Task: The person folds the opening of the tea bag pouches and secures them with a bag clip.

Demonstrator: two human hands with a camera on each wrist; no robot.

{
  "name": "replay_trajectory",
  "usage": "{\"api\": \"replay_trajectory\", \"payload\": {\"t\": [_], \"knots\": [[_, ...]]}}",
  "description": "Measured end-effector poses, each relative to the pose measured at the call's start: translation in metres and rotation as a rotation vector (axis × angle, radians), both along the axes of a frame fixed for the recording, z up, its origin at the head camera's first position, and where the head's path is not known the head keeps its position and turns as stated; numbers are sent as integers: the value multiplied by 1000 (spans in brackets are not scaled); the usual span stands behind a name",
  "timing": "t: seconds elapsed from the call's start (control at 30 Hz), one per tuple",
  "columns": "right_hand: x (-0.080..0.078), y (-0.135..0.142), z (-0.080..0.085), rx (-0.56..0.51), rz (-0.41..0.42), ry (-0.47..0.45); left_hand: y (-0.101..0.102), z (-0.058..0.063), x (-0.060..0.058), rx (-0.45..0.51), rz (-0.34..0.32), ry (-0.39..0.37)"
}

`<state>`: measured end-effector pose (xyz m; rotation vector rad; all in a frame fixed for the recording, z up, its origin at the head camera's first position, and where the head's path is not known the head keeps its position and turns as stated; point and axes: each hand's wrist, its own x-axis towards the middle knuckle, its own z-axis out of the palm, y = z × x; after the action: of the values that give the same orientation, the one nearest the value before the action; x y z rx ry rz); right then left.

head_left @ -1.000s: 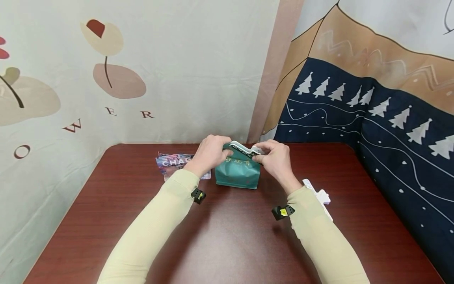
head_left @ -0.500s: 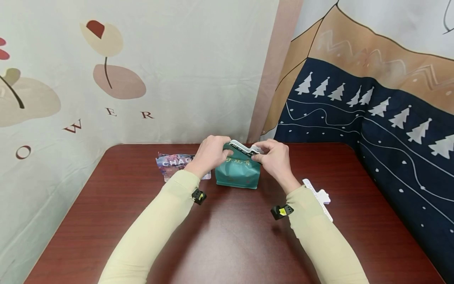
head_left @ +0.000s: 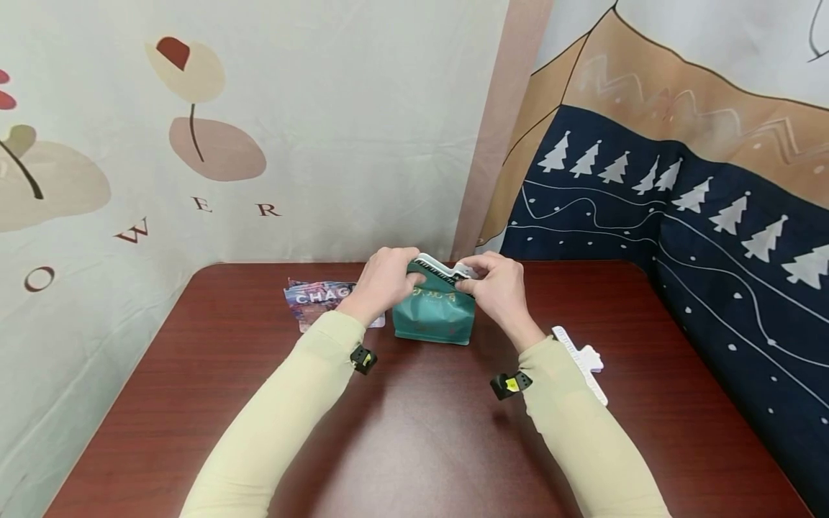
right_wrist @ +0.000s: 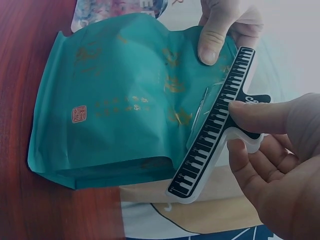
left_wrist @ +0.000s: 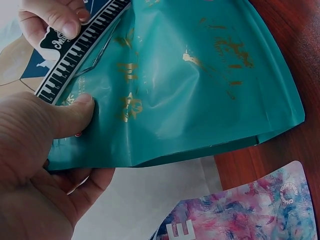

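Observation:
A green foil bag [head_left: 434, 316] with gold lettering stands upright on the table. My left hand [head_left: 383, 282] pinches its upper left edge, thumb in front and fingers behind, as the left wrist view shows. A long bag clip [right_wrist: 212, 125] with a piano-key print lies along the bag's top edge. My right hand [head_left: 495, 286] pinches the clip's handle between thumb and fingers in the right wrist view. Whether the clip's jaws are closed over the bag cannot be made out.
A pink and blue pouch [head_left: 317, 301] stands left of the green bag, partly behind my left hand. Another clip, white [head_left: 586, 363], lies on the dark red table [head_left: 414, 446] beside my right sleeve. A patterned cloth [head_left: 363, 129] hangs behind the table.
The clip and my right hand have shifted slightly to the left along the bag's top. My left hand, the bag and the pouch stay where they were.

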<state>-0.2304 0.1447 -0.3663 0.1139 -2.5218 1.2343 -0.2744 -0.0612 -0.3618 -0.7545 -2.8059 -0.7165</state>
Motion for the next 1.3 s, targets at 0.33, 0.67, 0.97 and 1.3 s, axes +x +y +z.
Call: {"api": "replay_trajectory", "payload": {"t": [0.33,0.67,0.97,1.3], "knots": [[1,2,2,11,1,-14,-5,0,-2,79,-33,41],[1,1,2,-1,-3,-6,-4,-3,-2,98,-25,79],[0,0,3,0,-10,-8,-3,-2,-1,89,-6,59],[0,-2,1,-12,-12,-3,-2,-1,1,85,6,41]]}}
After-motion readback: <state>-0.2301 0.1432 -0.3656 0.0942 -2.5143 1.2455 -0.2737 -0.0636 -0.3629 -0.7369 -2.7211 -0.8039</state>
